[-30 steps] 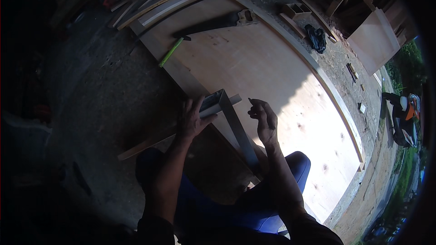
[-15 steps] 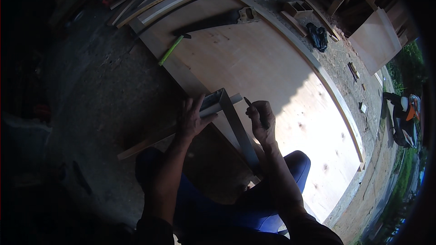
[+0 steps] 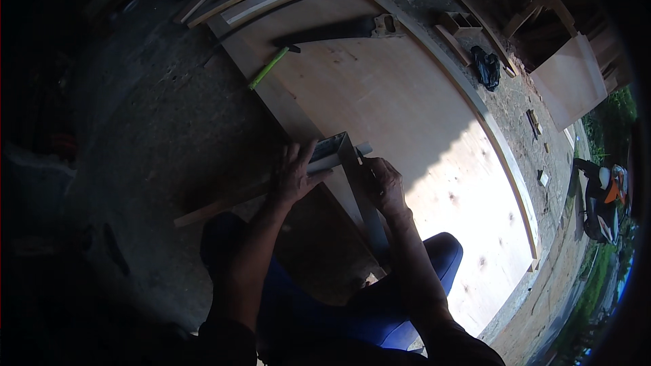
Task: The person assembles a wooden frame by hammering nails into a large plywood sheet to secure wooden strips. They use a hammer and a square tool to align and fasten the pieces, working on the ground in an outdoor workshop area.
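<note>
A metal square lies across a long wooden strip, its corner close to the strip's far end. My left hand clasps the strip beside the square's short arm, fingers on the far side and thumb stretched along the near side. A thin pencil is pinched in my right hand, its point down at the strip just right of the square's corner. The right fingertips are partly in shadow. Under the strip's right end is a large plywood panel.
On the panel lie a handsaw and a hammer with a lime-green handle. Wooden battens are piled at the far left. A black plastic bag rests on the floor beyond the panel's raised edge. A motorbike stands far right.
My right hand has moved slightly left and down, bringing the pencil from beyond the square's corner to the strip beside it. My left hand keeps its hold; the whole view has shifted a little.
</note>
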